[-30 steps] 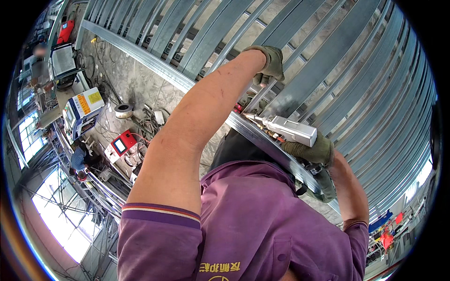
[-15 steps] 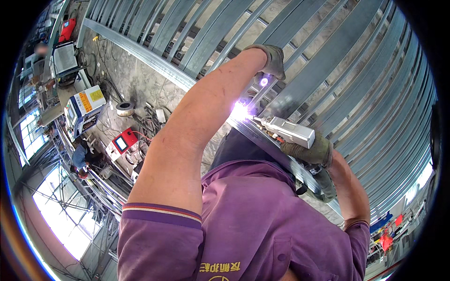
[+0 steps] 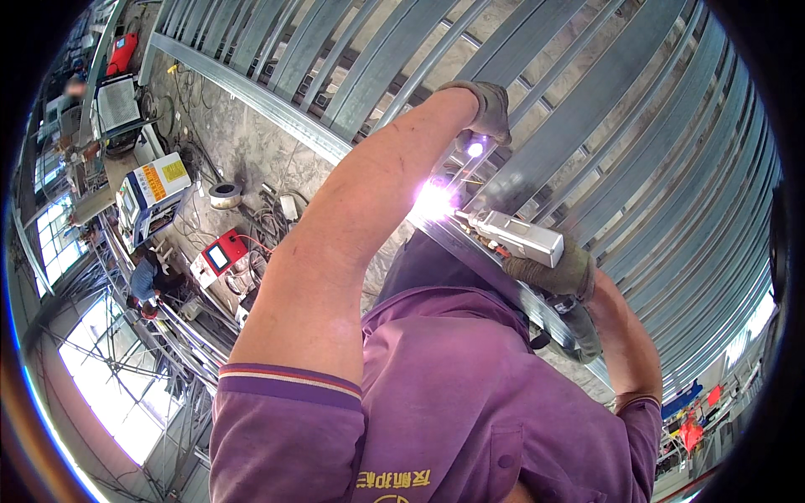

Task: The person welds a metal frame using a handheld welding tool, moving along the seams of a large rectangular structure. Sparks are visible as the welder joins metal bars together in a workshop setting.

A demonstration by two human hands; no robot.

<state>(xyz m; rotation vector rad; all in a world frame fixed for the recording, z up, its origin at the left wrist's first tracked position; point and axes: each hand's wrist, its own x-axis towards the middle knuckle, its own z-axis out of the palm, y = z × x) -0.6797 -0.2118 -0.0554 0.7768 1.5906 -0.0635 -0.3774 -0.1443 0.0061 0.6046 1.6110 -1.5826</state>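
My right hand [image 3: 549, 272], in a grey-green work glove, is closed round a welding gun [image 3: 518, 237] with a boxy silver body. Its tip points left at a white-violet glare [image 3: 436, 199] on the near metal rail [image 3: 482, 250], where a slim bar meets the rail; the glare hides the joint itself. Farther off, my left hand [image 3: 489, 109], gloved too, is curled down over one of the metal bars [image 3: 464, 172]. Part of its grip is hidden by the glove. A second, smaller bright spot shines just below the left glove.
Long grey metal slats [image 3: 604, 126] in a frame stretch across the far side and right. On the left floor lie a red box with a screen [image 3: 225, 251], cables and a wire spool [image 3: 225, 195], near a white-and-blue machine [image 3: 153, 191]. Another person [image 3: 147, 277] crouches farther left.
The welding glare has grown and crept slightly right along the rail, with the gun tip moving barely with it. My left hand keeps its place on the bar.
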